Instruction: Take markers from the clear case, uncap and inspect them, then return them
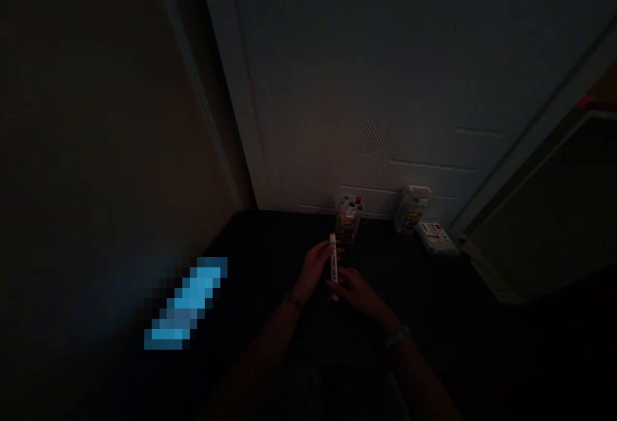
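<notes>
Both hands grip a white marker (333, 267) with dark print on its side and a reddish-orange tip at the top. It stands nearly upright in the view. My left hand (315, 263) has its fingers closed round the upper part. Lower down, my right hand (354, 289) pinches the marker near its bottom end. Just beyond the hands is a clear plastic case (348, 222) holding several markers with coloured ends. The room is dim, so fine finger detail is hard to see.
Another clear case (412, 210) with a label stands at the back right, beside a white printed box (438, 238). All rest on a dark tabletop (274, 247) against a pale panel (332, 87) with heart patterns. A pixelated bright blue patch (190, 305) glows at left.
</notes>
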